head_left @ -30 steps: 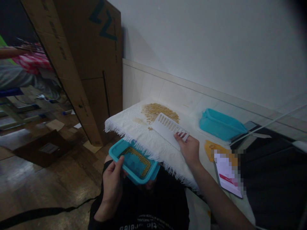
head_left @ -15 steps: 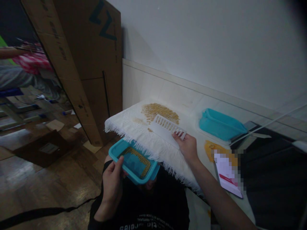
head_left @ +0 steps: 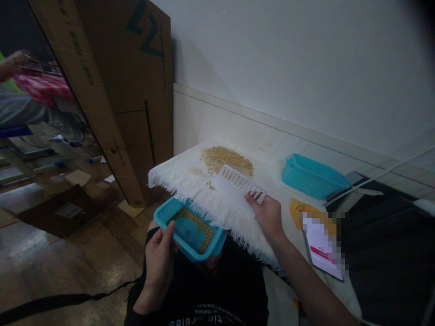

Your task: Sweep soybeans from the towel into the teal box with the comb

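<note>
My left hand (head_left: 159, 258) grips the near left rim of a turquoise plastic container (head_left: 200, 254), thumb on top, just below the table's fringed edge. Round yellow beans (head_left: 205, 233) lie along two sides inside it, and part of its bottom is bare. Over the white cloth (head_left: 176, 171), my right hand (head_left: 270, 219) is closed on the right end of a white slotted plastic scraper (head_left: 231, 188). Behind the scraper a pile of beans (head_left: 227, 158) spreads over the cloth. A few loose beans (head_left: 210, 184) lie at its left end.
A second turquoise container (head_left: 314, 176) stands at the right by the wall. Nearer me are a yellow cloth (head_left: 295, 213) and a phone-like screen (head_left: 326, 258), partly pixelated. A tall cardboard box (head_left: 136, 81) rises at the left. Beyond it another person's hand (head_left: 15, 65) shows.
My right hand has drawn the scraper slightly right and toward me. My left hand and the container stay put. The other person's hand at the far left has come up.
</note>
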Tool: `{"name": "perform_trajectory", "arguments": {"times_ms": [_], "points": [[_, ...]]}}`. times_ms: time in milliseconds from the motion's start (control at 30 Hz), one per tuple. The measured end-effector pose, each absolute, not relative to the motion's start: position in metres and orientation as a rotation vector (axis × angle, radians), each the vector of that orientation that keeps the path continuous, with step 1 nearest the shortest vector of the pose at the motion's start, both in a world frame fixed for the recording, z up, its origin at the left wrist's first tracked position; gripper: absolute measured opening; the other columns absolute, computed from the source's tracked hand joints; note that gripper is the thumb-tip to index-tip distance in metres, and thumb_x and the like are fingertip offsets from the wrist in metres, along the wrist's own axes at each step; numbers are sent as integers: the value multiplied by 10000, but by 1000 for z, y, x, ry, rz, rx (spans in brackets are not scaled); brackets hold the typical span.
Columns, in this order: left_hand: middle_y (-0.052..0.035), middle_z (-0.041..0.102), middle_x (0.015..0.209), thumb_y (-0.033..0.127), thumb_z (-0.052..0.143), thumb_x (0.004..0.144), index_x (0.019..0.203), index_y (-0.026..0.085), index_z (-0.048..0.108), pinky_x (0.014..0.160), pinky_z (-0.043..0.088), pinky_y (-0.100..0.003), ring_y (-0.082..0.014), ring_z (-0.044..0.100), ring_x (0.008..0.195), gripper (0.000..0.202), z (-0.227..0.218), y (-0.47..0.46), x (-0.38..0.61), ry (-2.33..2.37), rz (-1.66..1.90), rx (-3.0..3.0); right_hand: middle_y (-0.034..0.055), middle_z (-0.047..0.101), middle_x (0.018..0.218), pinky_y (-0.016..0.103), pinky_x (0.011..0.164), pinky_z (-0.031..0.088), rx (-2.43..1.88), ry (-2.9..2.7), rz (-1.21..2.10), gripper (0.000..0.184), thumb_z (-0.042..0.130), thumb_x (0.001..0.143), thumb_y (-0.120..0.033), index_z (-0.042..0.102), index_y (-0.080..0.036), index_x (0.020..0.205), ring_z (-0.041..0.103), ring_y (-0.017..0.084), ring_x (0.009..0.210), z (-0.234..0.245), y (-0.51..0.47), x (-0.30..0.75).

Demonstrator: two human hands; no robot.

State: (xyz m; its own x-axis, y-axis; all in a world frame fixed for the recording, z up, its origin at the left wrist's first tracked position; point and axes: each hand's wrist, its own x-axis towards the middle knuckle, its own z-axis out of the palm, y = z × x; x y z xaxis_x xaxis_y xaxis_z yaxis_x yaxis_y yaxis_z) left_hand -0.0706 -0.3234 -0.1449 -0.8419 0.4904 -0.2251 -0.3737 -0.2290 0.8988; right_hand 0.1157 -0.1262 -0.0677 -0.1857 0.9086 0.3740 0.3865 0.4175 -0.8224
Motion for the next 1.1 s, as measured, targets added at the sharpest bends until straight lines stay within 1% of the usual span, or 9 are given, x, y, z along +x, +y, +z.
{"name": "perform_trajectory", "arguments": {"times_ms": [133,267,367,500,733,867,1000,1100], "points": [[59,478,529,507,873,646,616,178,586,462,376,-208,-86,417,474,437,-143,-323,-71,1414,2093,105,89,790,778,342,654,524,-1138,-1775,714,482,705,743,-630,790,-159,799,726,279,717,-68,-128,113],[62,462,512,527,889,594,584,184,563,447,374,-212,-90,414,469,474,-139,-324,-72,1423,2092,56,84,791,781,335,641,525,-1120,-1777,754,494,704,738,-633,799,-157,831,718,270,713,-68,-127,108],[58,464,513,540,879,606,572,186,552,447,373,-210,-93,425,476,482,-139,-324,-75,1459,2098,71,75,785,758,324,625,522,-1071,-1795,791,468,709,736,-612,799,-160,815,705,255,688,-67,-126,105],[57,475,525,541,871,620,596,182,579,457,385,-207,-93,434,482,464,-142,-325,-77,1487,2092,74,67,772,721,312,593,511,-1038,-1845,815,417,716,740,-577,789,-167,755,688,242,652,-64,-133,105],[52,480,522,535,887,592,588,179,583,447,389,-204,-95,430,489,468,-138,-325,-75,1470,2095,59,57,775,738,321,616,527,-1022,-1877,885,366,727,754,-546,793,-186,763,696,240,650,-56,-163,109],[52,488,528,538,892,589,613,177,593,453,398,-197,-95,433,497,469,-138,-325,-75,1451,2098,50,70,787,776,332,652,531,-1049,-1798,776,389,711,762,-559,792,-180,792,717,259,702,-56,-147,107],[57,469,528,539,890,602,591,180,557,455,392,-187,-89,421,504,490,-142,-325,-76,1448,2104,59,106,791,807,353,696,525,-1108,-1745,612,446,688,766,-585,788,-155,831,727,282,747,-61,-108,99],[57,471,528,537,883,618,588,179,556,460,387,-186,-87,421,503,485,-144,-325,-76,1450,2108,77,108,795,819,338,690,514,-1098,-1771,560,452,669,780,-577,790,-148,857,726,276,751,-64,-86,91]]}}
